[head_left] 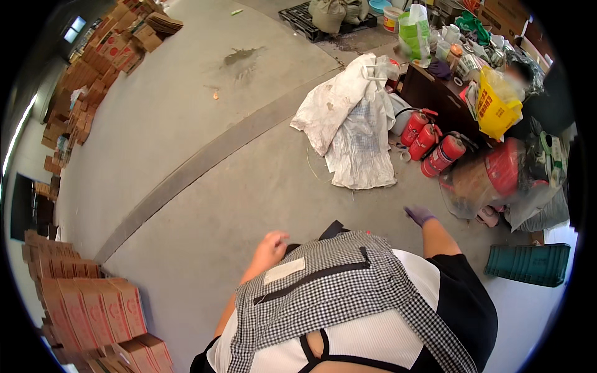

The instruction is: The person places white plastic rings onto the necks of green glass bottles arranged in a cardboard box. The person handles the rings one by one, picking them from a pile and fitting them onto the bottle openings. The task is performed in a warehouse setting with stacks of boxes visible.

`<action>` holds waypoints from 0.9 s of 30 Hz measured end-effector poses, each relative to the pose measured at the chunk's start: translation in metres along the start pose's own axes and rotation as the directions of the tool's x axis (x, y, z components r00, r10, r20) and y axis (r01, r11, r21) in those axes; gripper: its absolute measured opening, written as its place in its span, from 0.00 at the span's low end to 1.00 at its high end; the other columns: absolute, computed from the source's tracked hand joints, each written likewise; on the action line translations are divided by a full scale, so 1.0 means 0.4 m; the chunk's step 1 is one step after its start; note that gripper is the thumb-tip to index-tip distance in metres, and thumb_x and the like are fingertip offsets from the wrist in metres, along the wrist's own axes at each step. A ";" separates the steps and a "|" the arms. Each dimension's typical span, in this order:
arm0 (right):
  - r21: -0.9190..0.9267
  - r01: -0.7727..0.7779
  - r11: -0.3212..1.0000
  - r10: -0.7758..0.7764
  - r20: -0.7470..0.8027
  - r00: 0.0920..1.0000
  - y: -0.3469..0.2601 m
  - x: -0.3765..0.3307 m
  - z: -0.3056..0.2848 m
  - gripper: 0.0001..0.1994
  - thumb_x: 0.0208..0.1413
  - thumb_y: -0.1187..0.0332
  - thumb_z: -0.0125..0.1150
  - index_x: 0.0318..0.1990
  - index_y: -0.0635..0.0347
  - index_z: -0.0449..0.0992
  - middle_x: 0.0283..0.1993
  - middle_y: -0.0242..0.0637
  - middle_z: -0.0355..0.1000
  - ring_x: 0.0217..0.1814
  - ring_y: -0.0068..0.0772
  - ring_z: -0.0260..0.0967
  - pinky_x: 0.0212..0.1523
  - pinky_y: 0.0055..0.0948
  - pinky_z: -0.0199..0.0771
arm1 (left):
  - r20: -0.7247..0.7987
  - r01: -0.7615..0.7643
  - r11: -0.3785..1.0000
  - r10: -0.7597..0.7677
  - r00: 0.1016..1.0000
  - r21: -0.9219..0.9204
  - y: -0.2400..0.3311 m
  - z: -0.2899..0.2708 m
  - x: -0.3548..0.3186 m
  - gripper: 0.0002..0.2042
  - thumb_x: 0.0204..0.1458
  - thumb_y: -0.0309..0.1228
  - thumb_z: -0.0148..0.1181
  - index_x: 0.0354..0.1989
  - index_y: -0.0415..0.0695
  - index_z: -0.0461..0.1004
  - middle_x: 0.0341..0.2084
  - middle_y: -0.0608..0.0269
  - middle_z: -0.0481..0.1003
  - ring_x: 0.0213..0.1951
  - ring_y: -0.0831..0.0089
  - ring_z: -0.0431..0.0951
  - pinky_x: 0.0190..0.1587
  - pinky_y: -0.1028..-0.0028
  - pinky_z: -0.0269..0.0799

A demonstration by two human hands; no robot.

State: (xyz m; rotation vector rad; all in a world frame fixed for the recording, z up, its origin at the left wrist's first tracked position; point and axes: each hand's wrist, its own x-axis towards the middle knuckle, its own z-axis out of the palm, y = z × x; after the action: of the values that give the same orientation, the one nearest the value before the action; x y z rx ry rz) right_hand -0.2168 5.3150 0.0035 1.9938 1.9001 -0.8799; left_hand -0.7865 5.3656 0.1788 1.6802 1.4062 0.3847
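Note:
My left hand (271,247) is bare and hangs beside the checked apron (323,273) at my waist. Its fingers are loosely bent and a little blurred, with nothing seen in them. On my right hand (420,215) is a purple glove; the fingers stretch out over the grey floor, empty. Ahead of that hand, white woven sacks (357,124) lie crumpled in a heap. Beside the sacks stand several red fire extinguishers (443,154), apart from both hands.
At the right, a cluttered table (438,102) carries containers, a green-white bag (415,34) and a yellow bag (499,105). Clear plastic (472,186) wraps items below it. A green crate (527,264) stands right. Cardboard boxes (93,311) line the left. A black pallet (298,22) bears sacks.

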 end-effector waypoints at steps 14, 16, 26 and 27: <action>0.548 -0.069 0.834 0.266 -0.288 0.920 -0.451 0.239 -0.645 0.34 0.53 0.48 0.62 0.63 0.58 0.66 0.58 0.54 0.70 0.61 0.49 0.68 0.62 0.38 0.66 | 0.400 -0.009 0.868 -0.221 0.890 0.497 -0.105 -0.330 0.819 0.18 0.58 0.39 0.56 0.52 0.42 0.75 0.49 0.50 0.77 0.48 0.61 0.79 0.50 0.64 0.74; 0.713 -0.085 0.696 0.494 -0.390 0.777 -0.287 0.255 -0.639 0.38 0.50 0.47 0.66 0.65 0.60 0.64 0.60 0.56 0.69 0.62 0.49 0.67 0.63 0.38 0.65 | 0.327 -0.016 0.880 -0.160 0.931 0.475 -0.014 -0.336 0.980 0.18 0.58 0.39 0.56 0.53 0.42 0.75 0.49 0.50 0.78 0.48 0.61 0.80 0.50 0.64 0.74; 0.829 -0.178 0.529 0.848 -0.512 0.137 0.500 0.659 -1.025 0.53 0.37 0.45 0.76 0.67 0.70 0.59 0.65 0.60 0.63 0.68 0.49 0.62 0.64 0.39 0.64 | 0.219 0.180 0.976 -0.203 0.954 0.120 0.162 -0.041 1.211 0.15 0.58 0.34 0.60 0.51 0.41 0.77 0.41 0.55 0.81 0.42 0.71 0.79 0.48 0.70 0.73; 0.801 -0.085 0.592 0.806 -0.586 0.089 0.605 0.697 -1.035 0.51 0.37 0.43 0.75 0.64 0.71 0.62 0.63 0.59 0.65 0.66 0.52 0.63 0.63 0.41 0.65 | 0.263 0.262 0.962 -0.273 0.925 0.077 0.192 0.004 1.198 0.17 0.58 0.35 0.60 0.53 0.41 0.76 0.43 0.53 0.80 0.45 0.70 0.79 0.49 0.70 0.73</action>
State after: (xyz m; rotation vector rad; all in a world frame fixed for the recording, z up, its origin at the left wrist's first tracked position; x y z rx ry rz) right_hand 0.1121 5.7478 0.1147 3.8918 0.8362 0.1799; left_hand -0.5886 5.8011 0.0977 1.4803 1.4173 -0.0292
